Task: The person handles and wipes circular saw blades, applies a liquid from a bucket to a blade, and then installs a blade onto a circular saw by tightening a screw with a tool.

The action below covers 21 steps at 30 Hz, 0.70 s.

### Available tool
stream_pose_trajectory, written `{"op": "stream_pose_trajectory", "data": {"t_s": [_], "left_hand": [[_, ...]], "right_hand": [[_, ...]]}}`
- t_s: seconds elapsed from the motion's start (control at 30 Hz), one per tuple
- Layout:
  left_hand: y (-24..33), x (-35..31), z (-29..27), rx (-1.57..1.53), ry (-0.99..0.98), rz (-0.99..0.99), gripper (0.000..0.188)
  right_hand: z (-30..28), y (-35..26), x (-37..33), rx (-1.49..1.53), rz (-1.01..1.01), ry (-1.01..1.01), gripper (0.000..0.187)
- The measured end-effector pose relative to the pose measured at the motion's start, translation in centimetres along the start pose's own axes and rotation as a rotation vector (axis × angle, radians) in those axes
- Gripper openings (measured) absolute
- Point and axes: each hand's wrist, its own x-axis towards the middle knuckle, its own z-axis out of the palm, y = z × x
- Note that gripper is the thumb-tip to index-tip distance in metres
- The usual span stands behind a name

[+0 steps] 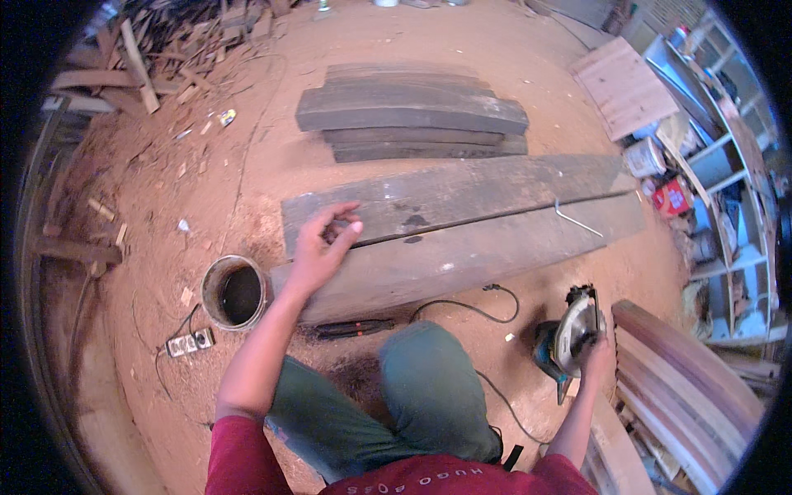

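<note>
My left hand (320, 252) is raised over the left end of two thick, dark wooden planks, its fingers loosely bent and apart with nothing in them. The far plank (462, 188) and the near plank (462, 247) lie side by side with a narrow gap between them. To my right, my right hand (599, 360) grips a circular saw (571, 337) beside its round metal blade. The saw is tilted near the floor; its exact contact with the ground is hidden. A bent metal rod (577, 219) rests across the planks toward their right end.
A round bucket (262, 290) and a power strip (190, 342) stand left. A dark hand tool (355, 328) and black cable (470, 307) lie near my knees. More boards are stacked ahead (412, 111) and right (685, 379). Shelving (734, 247) lines the right side; scrap wood (157, 58) is piled far left.
</note>
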Motion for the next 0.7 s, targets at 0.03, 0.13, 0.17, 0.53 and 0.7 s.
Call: {"op": "stream_pose_trajectory", "data": {"t_s": [0.03, 0.13, 0.17, 0.53, 0.7], "left_hand": [[0.1, 0.3, 0.6, -0.002, -0.015, 0.051, 0.035], [0.9, 0.3, 1.3, 0.016, -0.056, 0.007, 0.035], [1.1, 0.3, 1.2, -0.018, -0.048, 0.026, 0.034], [0.9, -0.1, 0.1, -0.072, -0.017, 0.001, 0.034], [1.7, 0.5, 0.7, -0.048, -0.031, 0.017, 0.034]], "right_hand": [[1.0, 3.0, 0.6, 0.054, 0.082, 0.022, 0.030], [3.7, 3.2, 0.5, 0.037, 0.133, -0.040, 0.031], [2.7, 2.4, 0.8, -0.084, 0.104, -0.066, 0.032], [-0.8, -0.9, 0.4, 0.144, 0.204, -0.096, 0.026], [1.4, 2.4, 2.4, -0.206, 0.300, -0.152, 0.046]]}}
